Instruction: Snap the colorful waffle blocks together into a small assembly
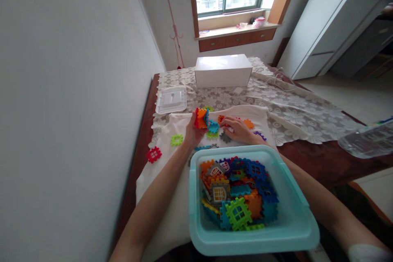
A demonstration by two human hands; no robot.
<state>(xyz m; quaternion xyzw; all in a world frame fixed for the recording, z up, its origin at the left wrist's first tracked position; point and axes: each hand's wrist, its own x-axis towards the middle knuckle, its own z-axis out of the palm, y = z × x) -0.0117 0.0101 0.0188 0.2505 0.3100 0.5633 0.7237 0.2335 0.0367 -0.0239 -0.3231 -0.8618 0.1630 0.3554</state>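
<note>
My left hand (194,132) is closed round a small assembly of interlocking plastic pieces (202,118), with red, orange and blue sides. To its right, my right hand (235,128) has its fingers bent down at an orange-red piece (221,119) on the white cloth; whether they grip it is too small to tell. A light blue piece (213,126) and a green piece (212,134) lie between the hands. Just below my right fingers is a grey piece (225,136). A teal bin (290,229) full of mixed coloured pieces stands nearest me, between my forearms.
Loose on the white cloth (166,172) are a green piece (177,140), a red piece (154,154) and an orange piece (248,124). A clear lid (171,100) and a white box (223,77) sit farther back; a clear container (368,141) is at the right.
</note>
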